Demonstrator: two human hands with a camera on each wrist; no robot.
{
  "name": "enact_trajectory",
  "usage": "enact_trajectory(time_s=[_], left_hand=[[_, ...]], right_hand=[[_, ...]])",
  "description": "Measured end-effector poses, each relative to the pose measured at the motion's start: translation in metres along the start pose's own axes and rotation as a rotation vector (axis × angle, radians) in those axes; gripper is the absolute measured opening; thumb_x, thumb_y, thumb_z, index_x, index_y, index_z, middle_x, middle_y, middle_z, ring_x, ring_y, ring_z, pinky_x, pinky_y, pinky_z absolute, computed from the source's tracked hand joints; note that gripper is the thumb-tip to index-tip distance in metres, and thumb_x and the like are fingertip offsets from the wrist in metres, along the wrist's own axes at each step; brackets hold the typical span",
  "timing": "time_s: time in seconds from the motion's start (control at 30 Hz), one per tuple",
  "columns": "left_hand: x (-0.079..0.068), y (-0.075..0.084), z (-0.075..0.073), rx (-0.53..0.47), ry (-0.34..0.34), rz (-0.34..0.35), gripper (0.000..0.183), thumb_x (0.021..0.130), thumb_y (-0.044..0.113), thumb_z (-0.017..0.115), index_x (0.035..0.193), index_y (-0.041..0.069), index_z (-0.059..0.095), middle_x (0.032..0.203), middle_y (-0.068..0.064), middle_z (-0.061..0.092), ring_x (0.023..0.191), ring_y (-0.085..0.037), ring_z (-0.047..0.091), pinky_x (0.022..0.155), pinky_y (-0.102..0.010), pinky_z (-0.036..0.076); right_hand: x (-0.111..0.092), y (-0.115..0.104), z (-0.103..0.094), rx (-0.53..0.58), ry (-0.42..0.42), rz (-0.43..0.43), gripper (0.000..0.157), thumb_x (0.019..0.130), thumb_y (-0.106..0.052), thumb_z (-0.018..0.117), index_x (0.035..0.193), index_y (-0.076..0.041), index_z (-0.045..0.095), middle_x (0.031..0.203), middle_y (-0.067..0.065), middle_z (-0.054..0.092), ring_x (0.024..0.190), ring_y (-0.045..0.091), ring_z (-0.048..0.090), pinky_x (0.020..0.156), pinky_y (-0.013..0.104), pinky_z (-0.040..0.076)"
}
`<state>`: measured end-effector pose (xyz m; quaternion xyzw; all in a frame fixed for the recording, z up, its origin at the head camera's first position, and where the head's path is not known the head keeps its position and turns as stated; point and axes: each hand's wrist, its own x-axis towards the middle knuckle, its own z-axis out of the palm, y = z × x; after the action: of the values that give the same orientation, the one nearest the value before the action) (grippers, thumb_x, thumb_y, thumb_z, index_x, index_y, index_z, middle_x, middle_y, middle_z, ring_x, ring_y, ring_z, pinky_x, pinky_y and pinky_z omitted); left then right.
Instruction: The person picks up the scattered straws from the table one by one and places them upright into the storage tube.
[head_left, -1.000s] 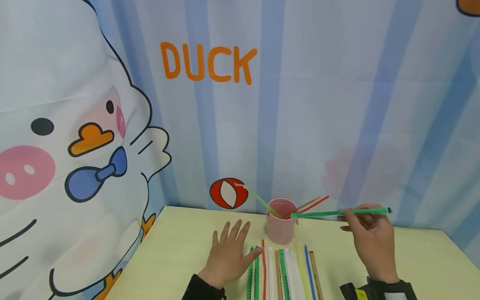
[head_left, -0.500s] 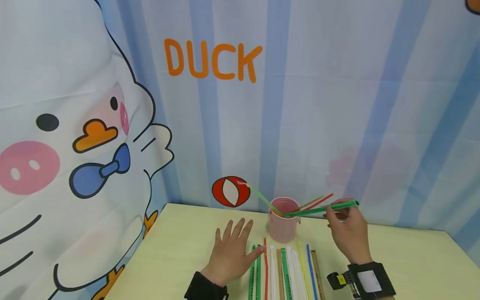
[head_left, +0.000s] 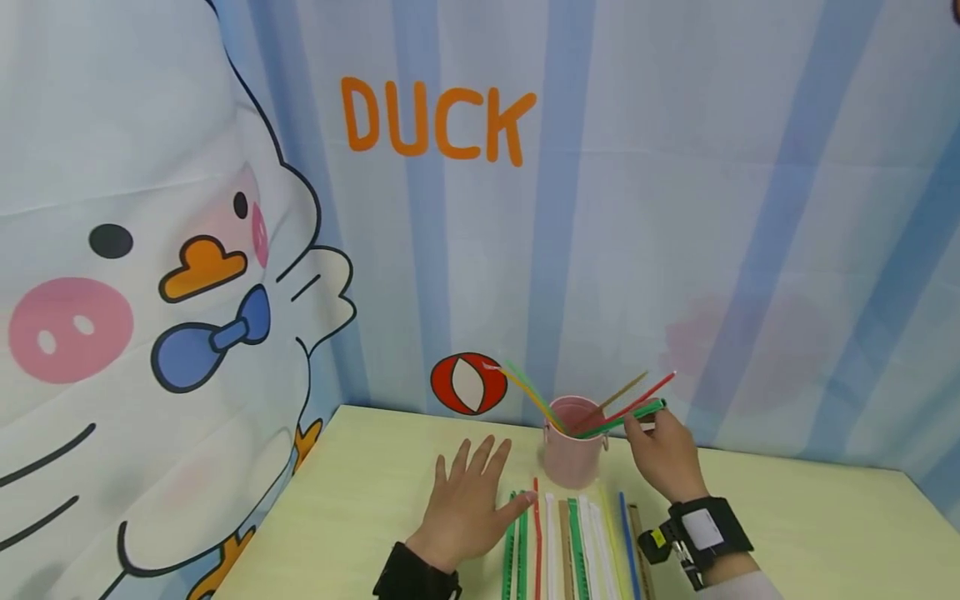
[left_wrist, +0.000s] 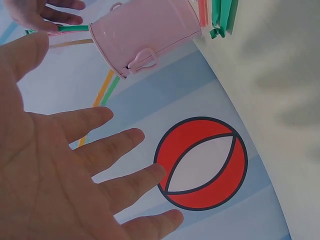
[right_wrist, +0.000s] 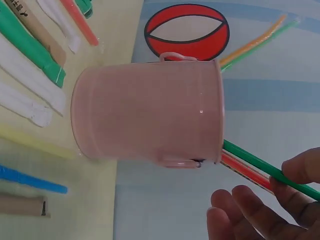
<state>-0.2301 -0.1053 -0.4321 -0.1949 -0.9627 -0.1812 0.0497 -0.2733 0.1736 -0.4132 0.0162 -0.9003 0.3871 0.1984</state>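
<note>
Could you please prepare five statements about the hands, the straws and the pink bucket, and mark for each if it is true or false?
1. The right hand holds a green straw at the mouth of the pink bucket. True.
2. The pink bucket lies on its side. False: it stands upright on the table.
3. A red straw leans out of the pink bucket. True.
4. Both hands hold straws. False: the left hand holds nothing; its fingers are straight and spread.
5. On the table, a blue straw lies between a yellow straw and a brown straw. True.
</note>
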Motion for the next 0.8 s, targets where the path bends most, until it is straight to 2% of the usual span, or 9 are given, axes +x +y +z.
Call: enact_trajectory(time_s=[0.23, 0.4, 0.57, 0.8], left_hand=[[0.0, 0.002, -0.001, -0.006, -0.002, -0.002, 0.08, 0.089, 0.073, 0.033, 0.152, 0.024, 0.023, 0.156, -0.009, 0.026, 0.14, -0.037, 0.012, 0.108, -0.071, 0.011], [0.0, 0.003, -0.001, -0.005, 0.0, -0.006, 0.078, 0.09, 0.071, 0.035, 0.152, 0.025, 0.022, 0.156, -0.008, 0.025, 0.14, -0.037, 0.011, 0.109, -0.07, 0.01], [0.001, 0.001, -0.002, -0.004, -0.003, -0.01, 0.079, 0.09, 0.071, 0.035, 0.151, 0.022, 0.024, 0.155, -0.009, 0.027, 0.14, -0.037, 0.013, 0.108, -0.071, 0.013], [0.0, 0.0, -0.003, -0.009, 0.029, 0.0, 0.079, 0.09, 0.07, 0.036, 0.152, 0.023, 0.022, 0.156, -0.009, 0.026, 0.14, -0.037, 0.012, 0.108, -0.071, 0.013]], right_hand=[[0.003, 0.005, 0.008, -0.03, -0.052, 0.045, 0.039, 0.099, -0.033, 0.047, 0.114, 0.001, 0.056, 0.11, 0.025, 0.063, 0.088, 0.031, 0.062, 0.059, 0.038, 0.05], [0.001, 0.008, 0.01, -0.04, -0.077, 0.058, 0.041, 0.099, -0.039, 0.047, 0.115, -0.002, 0.056, 0.113, 0.024, 0.062, 0.089, 0.031, 0.061, 0.063, 0.041, 0.05], [-0.008, 0.007, 0.005, -0.025, -0.078, 0.03, 0.04, 0.099, -0.042, 0.047, 0.113, -0.006, 0.055, 0.115, 0.022, 0.062, 0.095, 0.033, 0.06, 0.071, 0.048, 0.051], [-0.019, -0.004, -0.009, -0.016, -0.066, 0.017, 0.045, 0.098, -0.046, 0.047, 0.118, -0.007, 0.053, 0.116, 0.019, 0.061, 0.098, 0.031, 0.06, 0.076, 0.049, 0.051]])
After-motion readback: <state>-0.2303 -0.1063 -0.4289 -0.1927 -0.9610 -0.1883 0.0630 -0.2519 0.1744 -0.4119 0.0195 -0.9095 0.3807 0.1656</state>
